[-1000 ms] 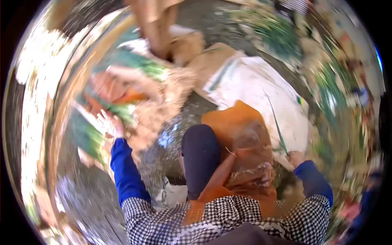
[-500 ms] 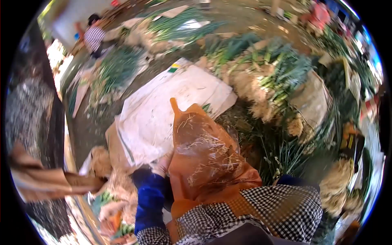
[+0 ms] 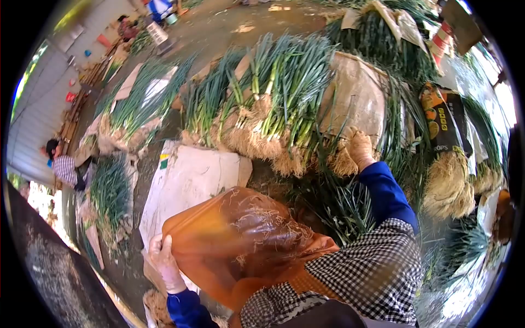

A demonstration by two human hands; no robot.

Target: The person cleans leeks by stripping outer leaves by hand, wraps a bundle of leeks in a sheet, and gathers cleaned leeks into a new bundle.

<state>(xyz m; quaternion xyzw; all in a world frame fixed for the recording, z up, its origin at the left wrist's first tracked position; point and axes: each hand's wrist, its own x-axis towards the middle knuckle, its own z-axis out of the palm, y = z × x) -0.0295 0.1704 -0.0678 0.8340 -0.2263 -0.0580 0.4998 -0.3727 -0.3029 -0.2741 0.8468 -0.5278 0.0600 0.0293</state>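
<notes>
My left hand [image 3: 164, 259] pinches the left edge of an orange plastic apron [image 3: 213, 257] and spreads it out over my lap. Thin root strands cling to the apron's wet surface. Farther out to the right, my right hand [image 3: 359, 147] reaches to the lower edge of a brown sack [image 3: 353, 98], its fingers curled beside pale onion roots [image 3: 343, 162]. Exactly what those fingers grip is hidden. Just left of that hand lies a thick row of green onions [image 3: 292, 87], roots toward me.
A white sack [image 3: 191, 172] lies flat ahead. Loose green leaves [image 3: 347, 210] are on the ground below my right arm. At right stands a black printed bag [image 3: 442, 120] by more roots. Other people [image 3: 65, 168] sit at far left, near more onion piles.
The view has turned right. My left hand has drawn the apron's edge out to the left. My right hand, out of sight before, now reaches forward to the sack and roots.
</notes>
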